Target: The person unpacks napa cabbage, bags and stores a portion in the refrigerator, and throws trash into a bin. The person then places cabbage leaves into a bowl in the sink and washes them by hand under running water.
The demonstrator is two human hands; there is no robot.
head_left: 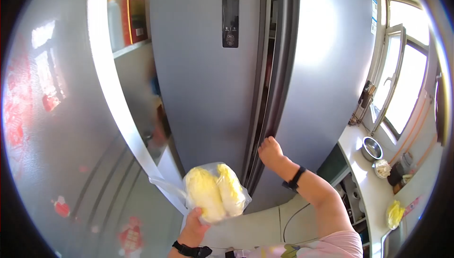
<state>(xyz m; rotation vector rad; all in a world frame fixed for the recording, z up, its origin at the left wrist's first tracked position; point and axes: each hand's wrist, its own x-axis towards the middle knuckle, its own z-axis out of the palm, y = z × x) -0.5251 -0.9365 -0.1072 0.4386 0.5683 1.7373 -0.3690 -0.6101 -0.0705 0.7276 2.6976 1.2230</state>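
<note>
Clear plastic encloses 2 pale-yellow cabbages (203, 189); the left hand (194, 225) has its fingers closed on the lower side of this bag (243, 198), before the grey refrigerator (201, 92). The right hand (272, 155) curls its fingers against the inner edge of the right door (321, 83), which stands slightly ajar; whether they grip it, I cannot tell.

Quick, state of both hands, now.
Left hand: closed, holding the bag of cabbage.
Right hand: curled at the edge of the fridge door; how firmly it grips can't be told.
</note>
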